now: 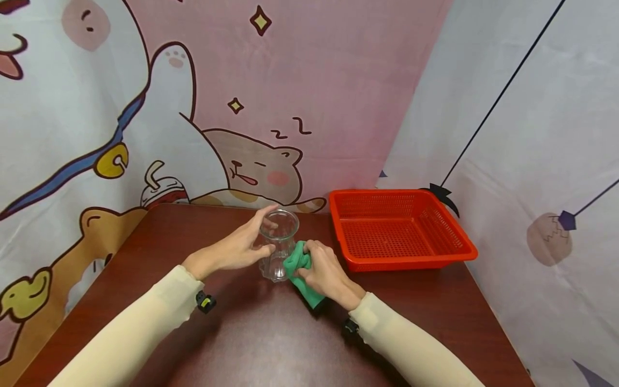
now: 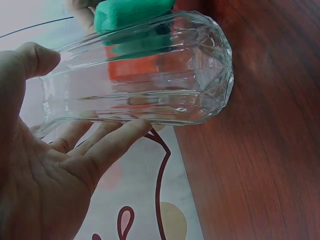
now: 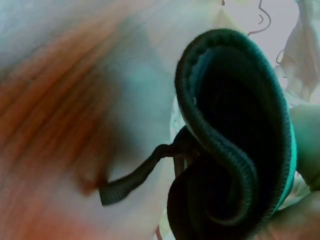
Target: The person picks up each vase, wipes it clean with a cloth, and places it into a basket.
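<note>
A clear ribbed drinking glass (image 1: 278,246) stands upright on the dark brown table (image 1: 251,333). My left hand (image 1: 242,244) grips the glass (image 2: 145,80) near its rim, thumb on one side and fingers on the other. My right hand (image 1: 325,271) holds a bunched green cloth (image 1: 301,271) and presses it against the glass's right side. The left wrist view shows the cloth (image 2: 131,15) beyond the glass wall. In the right wrist view the folded green cloth (image 3: 235,145) fills the frame close up, with a dark loop hanging from it.
A red perforated plastic basket (image 1: 398,228) sits at the table's back right, nothing inside. Cartoon-printed fabric backdrops hang behind and to both sides of the table. Bare table surface lies in front of my hands.
</note>
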The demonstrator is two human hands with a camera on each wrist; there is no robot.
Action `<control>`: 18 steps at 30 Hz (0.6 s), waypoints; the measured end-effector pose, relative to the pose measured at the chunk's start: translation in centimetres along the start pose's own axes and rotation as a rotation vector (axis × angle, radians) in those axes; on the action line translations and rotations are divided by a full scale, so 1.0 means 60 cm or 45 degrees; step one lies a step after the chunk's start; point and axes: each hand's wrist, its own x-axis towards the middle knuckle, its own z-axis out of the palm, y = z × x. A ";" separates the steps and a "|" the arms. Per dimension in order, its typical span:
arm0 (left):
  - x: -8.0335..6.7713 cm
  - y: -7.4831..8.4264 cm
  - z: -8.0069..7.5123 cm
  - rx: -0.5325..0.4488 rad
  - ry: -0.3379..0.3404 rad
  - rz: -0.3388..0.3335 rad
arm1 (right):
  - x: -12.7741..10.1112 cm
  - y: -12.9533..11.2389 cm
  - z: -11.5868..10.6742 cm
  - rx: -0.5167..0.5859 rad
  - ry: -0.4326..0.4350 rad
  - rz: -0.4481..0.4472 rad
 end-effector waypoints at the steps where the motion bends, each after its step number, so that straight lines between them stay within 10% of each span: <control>1: 0.000 0.000 0.000 -0.006 -0.001 0.003 | 0.001 -0.002 -0.002 0.003 0.010 -0.003; 18: -0.002 -0.001 0.000 -0.003 -0.006 0.014 | 0.012 -0.021 -0.016 0.097 0.219 -0.045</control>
